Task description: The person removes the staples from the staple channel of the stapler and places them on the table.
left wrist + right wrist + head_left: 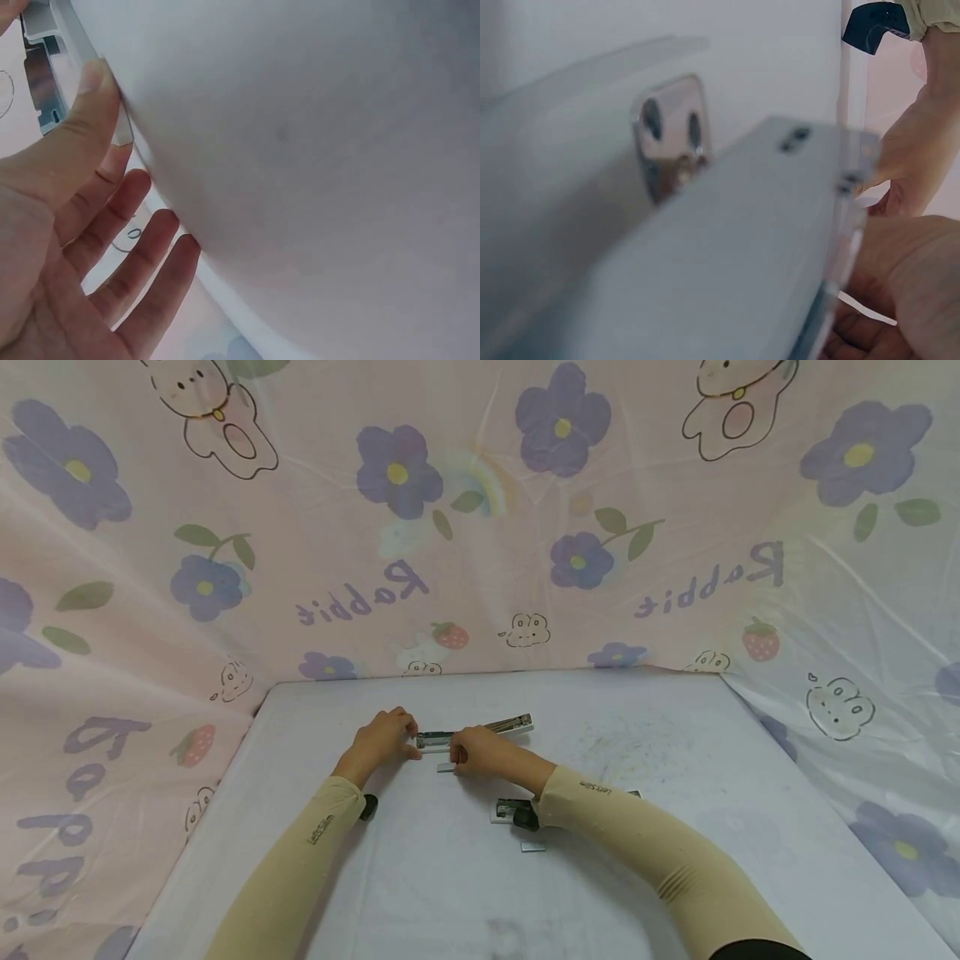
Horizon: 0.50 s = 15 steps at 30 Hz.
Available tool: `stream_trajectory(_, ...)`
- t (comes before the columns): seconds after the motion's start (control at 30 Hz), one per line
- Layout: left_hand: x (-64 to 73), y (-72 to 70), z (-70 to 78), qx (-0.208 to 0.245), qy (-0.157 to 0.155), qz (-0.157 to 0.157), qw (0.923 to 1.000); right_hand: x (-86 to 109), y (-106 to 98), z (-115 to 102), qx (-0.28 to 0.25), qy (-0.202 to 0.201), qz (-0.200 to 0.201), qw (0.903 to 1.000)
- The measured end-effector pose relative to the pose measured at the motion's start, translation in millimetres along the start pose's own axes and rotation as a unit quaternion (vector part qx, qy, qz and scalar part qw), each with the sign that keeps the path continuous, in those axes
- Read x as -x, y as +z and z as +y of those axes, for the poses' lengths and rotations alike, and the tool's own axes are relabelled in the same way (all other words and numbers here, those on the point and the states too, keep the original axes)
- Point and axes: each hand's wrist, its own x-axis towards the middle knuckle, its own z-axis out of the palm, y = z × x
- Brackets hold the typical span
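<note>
An opened stapler (513, 724) lies across the table in the head view, its metal parts facing up. My left hand (382, 739) pinches its left end between thumb and index finger. In the left wrist view the thumb (94, 112) presses on the white end piece, and the other fingers are spread below it. My right hand (483, 752) is at the middle of the stapler with curled fingers; whatever is between their tips is hidden. Beside those fingertips lies a small grey strip (446, 767), which looks like staples.
A second stapler (504, 817) lies under my right forearm, partly covered; its pale body (780, 202) and metal plate (671, 131) loom blurred in the right wrist view. Another grey strip (533, 847) is in front of it. A printed curtain (480, 568) hangs behind the white table (420, 877).
</note>
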Motion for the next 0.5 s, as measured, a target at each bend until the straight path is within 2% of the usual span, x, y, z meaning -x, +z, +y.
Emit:
stream_trajectory(0.2,1.5,2.9,-0.2,0.002,0.002,-0.001,1.0,5.3,-6,-1,0.0,-0.015,0.019,0.9997)
stream_trajectory(0.37,6.2,-1.8,-3.1,0.021,0.002,-0.011,0.9997,18.6,-28,-7,-0.005,-0.027,0.04,0.9988)
stream_trajectory(0.5,10.9,-8.1,-8.1,0.054,0.001,-0.024,0.9982,31.2,-45,0,-0.009,-0.023,0.067,0.9975)
